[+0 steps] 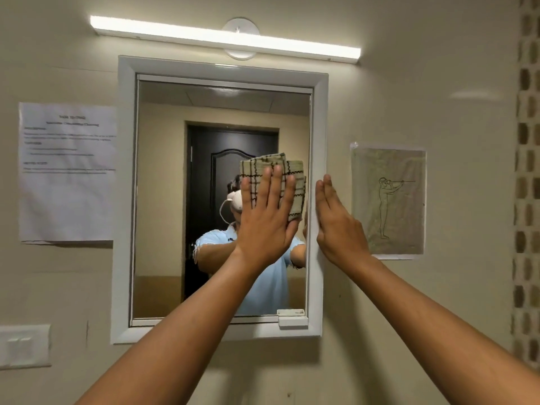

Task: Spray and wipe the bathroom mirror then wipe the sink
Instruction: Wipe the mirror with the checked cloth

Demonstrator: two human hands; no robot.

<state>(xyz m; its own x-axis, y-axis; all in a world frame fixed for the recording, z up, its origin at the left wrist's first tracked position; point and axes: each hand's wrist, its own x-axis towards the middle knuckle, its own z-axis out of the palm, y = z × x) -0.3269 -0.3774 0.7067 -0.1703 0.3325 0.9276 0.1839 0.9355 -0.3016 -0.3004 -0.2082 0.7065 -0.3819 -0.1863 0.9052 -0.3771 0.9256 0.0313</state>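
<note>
Flat and straight-fingered, the left hand (267, 213) presses a folded checked cloth (279, 182) against the mirror (175, 200), on the right part of the glass about halfway up. Fingers are spread over the cloth, none curled round it. Right hand (336, 220) lies open too, fingers together, its edge against the right side of the mirror's white frame (124, 200), holding nothing.

Walls are pale beige and glossy. A lit tube lamp (225, 39) runs across above the frame. Reflected in the glass are a dark panelled door, a ceiling, and a person in a light blue shirt, mostly hidden behind the left hand and cloth. A small white catch (292, 317) sits at the frame's lower right corner.

Left of the mirror hangs a printed sheet (67, 171), its text too blurred to read. Right of it hangs a line drawing (388, 200) of a standing figure. A switch plate (24, 346) shows at lower left, and a strip of mosaic tile (527, 171) runs down the far right edge.
</note>
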